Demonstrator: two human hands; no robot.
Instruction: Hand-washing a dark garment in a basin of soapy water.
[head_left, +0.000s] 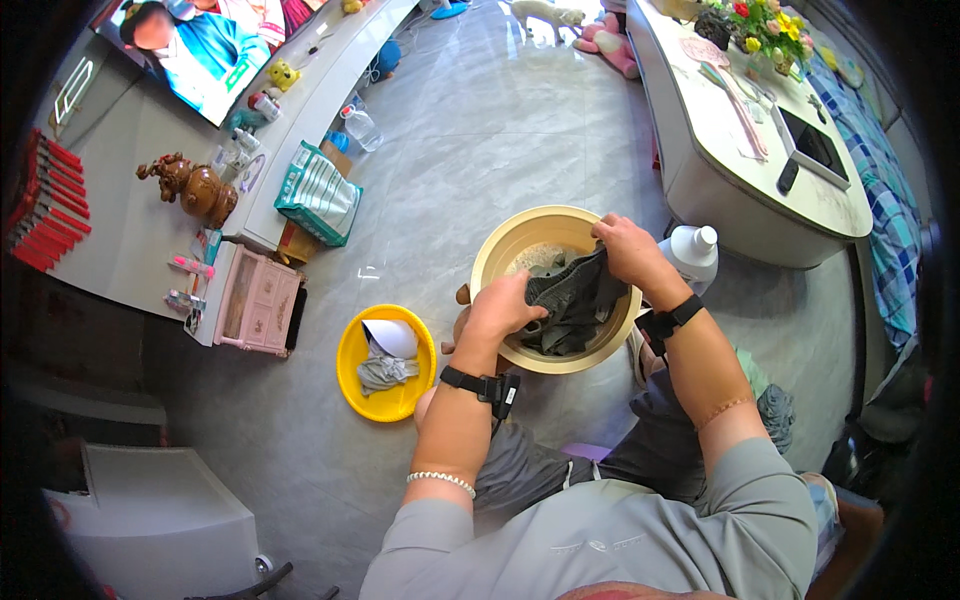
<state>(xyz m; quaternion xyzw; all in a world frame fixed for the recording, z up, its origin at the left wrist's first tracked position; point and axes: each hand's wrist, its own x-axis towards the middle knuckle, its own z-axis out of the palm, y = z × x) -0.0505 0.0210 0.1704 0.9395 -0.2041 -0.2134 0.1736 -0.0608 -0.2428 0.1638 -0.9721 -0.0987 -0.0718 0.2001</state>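
A dark grey garment (574, 300) with a ribbed waistband is stretched between my two hands, over a beige plastic basin (495, 255). My left hand (504, 304) grips the band's left end. At its right end, my right hand (626, 251) pinches the cloth near the basin's upper right rim. The lower part of the garment hangs into the basin, where foamy water (536, 256) shows behind it. A white plastic bottle (690, 255) with a white cap stands just right of the basin. What the basin rests on is mostly hidden.
A yellow basin (345, 375) holding a grey cloth (386, 371) and a white curved piece (394, 337) sits on the floor at left. Crumpled dark cloth (776, 416) lies at right. A white table (757, 217) and a pink drawer cabinet (262, 307) flank the floor; a white dog (544, 13) stands far ahead.
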